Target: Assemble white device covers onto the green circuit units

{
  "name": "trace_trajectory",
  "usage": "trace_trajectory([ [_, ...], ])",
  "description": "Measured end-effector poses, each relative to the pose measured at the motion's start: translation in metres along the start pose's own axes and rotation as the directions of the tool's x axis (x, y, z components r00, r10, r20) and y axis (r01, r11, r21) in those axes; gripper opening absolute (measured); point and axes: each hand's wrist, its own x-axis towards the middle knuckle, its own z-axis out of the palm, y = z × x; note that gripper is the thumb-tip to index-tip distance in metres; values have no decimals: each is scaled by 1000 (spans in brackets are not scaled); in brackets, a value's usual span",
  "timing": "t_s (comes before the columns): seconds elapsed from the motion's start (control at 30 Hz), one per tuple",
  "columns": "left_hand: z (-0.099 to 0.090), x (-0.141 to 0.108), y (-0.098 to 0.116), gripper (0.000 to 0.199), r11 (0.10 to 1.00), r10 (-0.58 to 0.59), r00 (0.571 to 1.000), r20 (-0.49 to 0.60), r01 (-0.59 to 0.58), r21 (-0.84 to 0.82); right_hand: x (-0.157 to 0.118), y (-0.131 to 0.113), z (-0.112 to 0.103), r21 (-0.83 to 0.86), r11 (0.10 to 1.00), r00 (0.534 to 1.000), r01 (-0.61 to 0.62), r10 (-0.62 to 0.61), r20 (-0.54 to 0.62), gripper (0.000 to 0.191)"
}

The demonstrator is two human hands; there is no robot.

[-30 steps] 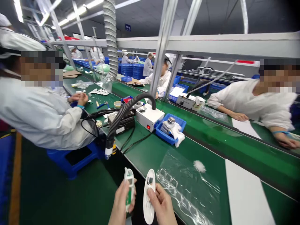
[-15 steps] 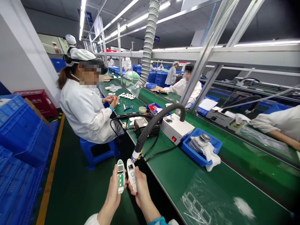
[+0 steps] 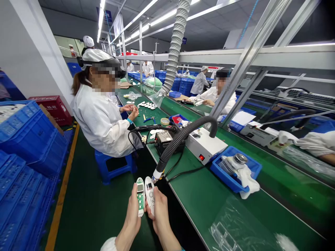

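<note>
- The green surface [image 3: 193, 190] is carrying a white box [image 3: 206, 146], just beside a blue tray [image 3: 225, 179].
- Clear plastic [image 3: 235, 218] is lying at its near end.
- Farther along, a black unit [image 3: 162, 142], a tape roll [image 3: 164, 121], blue-handled pliers [image 3: 149, 119] and white parts [image 3: 147, 105] are resting.
- The floor [image 3: 83, 209] is supporting a blue stool [image 3: 111, 173].

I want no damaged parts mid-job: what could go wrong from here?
The right hand holds a white oval plastic cover close to the tip of a black ribbed hose; they might knock.
In the left hand, a white oval casing bares its green circuit board; touch could smudge it.
Both are off the green table; a slip could drop them.
</note>
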Motion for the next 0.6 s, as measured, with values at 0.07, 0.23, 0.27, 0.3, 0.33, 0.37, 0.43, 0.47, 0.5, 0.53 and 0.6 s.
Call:
trace_trajectory([
  [0.07, -3, -1, 4, 48, 1000, -2, 1000, -21, 2, -18, 1, 1, 5, -7, 1000, 1000, -8, 8, 10, 60],
  [0.23, -5, -5, 0, 48, 1000, -19, 1000, 8, 19, -3, 0, 5, -3, -22, 1000, 999, 14, -13, 46, 60],
  [0.27, -4, -5, -2, 49, 1000, -22, 999, 23, 22, 9, -1, 6, -7, -34, 999, 999, 20, -19, 45, 61],
  [0.3, -3, -5, -3, 49, 999, -24, 999, 38, 23, 23, -3, 6, -12, -44, 999, 999, 25, -23, 41, 61],
  [0.33, -2, -5, -3, 49, 999, -25, 998, 55, 22, 38, -5, 6, -18, -50, 998, 999, 25, -24, 35, 63],
  [0.37, 0, -3, -4, 49, 998, -23, 997, 73, 19, 53, -8, 6, -24, -49, 999, 999, 19, -18, 28, 63],
  [0.43, 6, 1, -3, 48, 997, -24, 993, 115, 15, 77, -18, 6, -38, -20, 1000, 1000, -15, 15, 18, 64],
  [0.47, 9, 3, -3, 48, 996, -29, 990, 135, 18, 83, -23, 5, -45, 10, 999, 999, -38, 38, 20, 63],
  [0.5, 11, 5, -4, 48, 996, -39, 988, 152, 27, 84, -30, 3, -52, 52, 997, 998, -60, 59, 27, 62],
  [0.53, 12, 6, -5, 49, 996, -53, 985, 164, 40, 81, -37, 2, -58, 106, 991, 996, -78, 74, 41, 60],
  [0.6, 12, 5, -10, 51, 994, -92, 980, 174, 81, 72, -53, -2, -70, 224, 970, 994, -95, 79, 80, 56],
])
